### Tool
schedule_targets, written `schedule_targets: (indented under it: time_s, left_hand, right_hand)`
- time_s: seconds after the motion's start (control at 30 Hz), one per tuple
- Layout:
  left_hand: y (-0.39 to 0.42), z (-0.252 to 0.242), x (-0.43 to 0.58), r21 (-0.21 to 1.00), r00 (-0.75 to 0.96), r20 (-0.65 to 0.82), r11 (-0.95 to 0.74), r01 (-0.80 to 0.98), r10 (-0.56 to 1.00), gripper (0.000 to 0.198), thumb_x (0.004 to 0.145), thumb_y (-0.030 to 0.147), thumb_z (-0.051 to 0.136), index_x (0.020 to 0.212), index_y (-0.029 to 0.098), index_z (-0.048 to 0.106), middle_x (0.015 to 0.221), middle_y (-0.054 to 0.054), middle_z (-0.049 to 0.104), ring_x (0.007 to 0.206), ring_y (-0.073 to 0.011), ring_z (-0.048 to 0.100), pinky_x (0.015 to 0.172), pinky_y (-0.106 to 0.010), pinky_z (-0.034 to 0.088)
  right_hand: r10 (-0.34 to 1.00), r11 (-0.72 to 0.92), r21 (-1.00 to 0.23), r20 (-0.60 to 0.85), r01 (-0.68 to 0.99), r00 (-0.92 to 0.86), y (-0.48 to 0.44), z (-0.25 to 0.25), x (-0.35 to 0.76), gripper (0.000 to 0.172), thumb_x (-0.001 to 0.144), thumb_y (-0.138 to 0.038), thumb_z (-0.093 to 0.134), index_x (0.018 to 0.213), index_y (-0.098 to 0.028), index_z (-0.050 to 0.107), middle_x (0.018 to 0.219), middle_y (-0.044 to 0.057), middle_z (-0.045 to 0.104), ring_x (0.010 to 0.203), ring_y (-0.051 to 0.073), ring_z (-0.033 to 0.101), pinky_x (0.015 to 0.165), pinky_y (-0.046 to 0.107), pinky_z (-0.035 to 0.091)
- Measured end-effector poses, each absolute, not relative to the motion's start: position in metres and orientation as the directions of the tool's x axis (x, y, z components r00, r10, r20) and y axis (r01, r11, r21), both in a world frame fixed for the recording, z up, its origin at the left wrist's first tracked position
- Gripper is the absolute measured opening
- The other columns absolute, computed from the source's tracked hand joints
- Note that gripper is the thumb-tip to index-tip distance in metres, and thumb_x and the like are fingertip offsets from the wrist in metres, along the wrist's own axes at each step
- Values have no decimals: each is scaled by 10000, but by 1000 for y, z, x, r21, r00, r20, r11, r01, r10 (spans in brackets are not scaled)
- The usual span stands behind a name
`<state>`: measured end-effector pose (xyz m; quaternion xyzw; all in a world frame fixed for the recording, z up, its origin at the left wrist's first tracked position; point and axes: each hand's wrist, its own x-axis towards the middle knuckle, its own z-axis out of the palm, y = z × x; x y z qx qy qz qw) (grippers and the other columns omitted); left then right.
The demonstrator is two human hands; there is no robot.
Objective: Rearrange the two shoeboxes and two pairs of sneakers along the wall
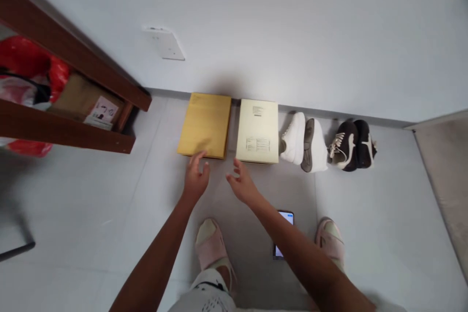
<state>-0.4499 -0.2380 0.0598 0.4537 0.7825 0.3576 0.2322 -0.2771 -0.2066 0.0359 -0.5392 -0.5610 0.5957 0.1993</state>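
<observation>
My left hand (pixel 196 175) is open, fingers curved and apart, at the near edge of a yellow shoebox (pixel 205 124). Whether its fingertips touch the box I cannot tell. My right hand (pixel 242 183) is also open and holds nothing; it hovers close to the near left corner of a cream shoebox (pixel 258 131) with printed labels on top. Both boxes lie closed on the floor, side by side with a narrow gap. Right of them stand white sneakers (pixel 293 139), one upright and one on its side, then dark brown sneakers (pixel 345 145) with pale laces.
A phone (pixel 286 217) with a lit screen lies on the floor, partly behind my right forearm. My feet wear pink slippers (pixel 212 246). A brown wooden frame (pixel 73 131) with red bags and a cardboard box stands left. The white wall (pixel 292 34) carries a socket plate (pixel 166 45).
</observation>
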Motion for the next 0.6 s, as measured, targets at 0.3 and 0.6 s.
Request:
schedule_targets:
  time_s: [0.3, 0.6]
  left_hand:
    - [-202, 1, -555, 778, -671, -73, 463, 424, 738, 611, 862, 388, 652, 1418, 173, 521, 1528, -190, 510, 1465, -304, 434, 1241, -488, 301]
    - [-176, -29, -591, 837, -521, -520, 526, -152, 677, 542, 824, 532, 703, 1287, 250, 671, 1348, -123, 690, 1318, -326, 601, 1132, -511, 465]
  right_hand:
    - [805, -360, -809, -521, 465, -284, -147, 4, -331, 854, 975, -544, 498, 1663, -193, 134, 1696, 158, 305, 1551, 278, 363, 1214, 435, 389]
    - [885, -369, -813, -455, 450, -97, -116, -9, -369, 839, 918, -477, 624, 1595, -103, 297, 1614, 219, 436, 1536, 291, 383, 1260, 468, 310]
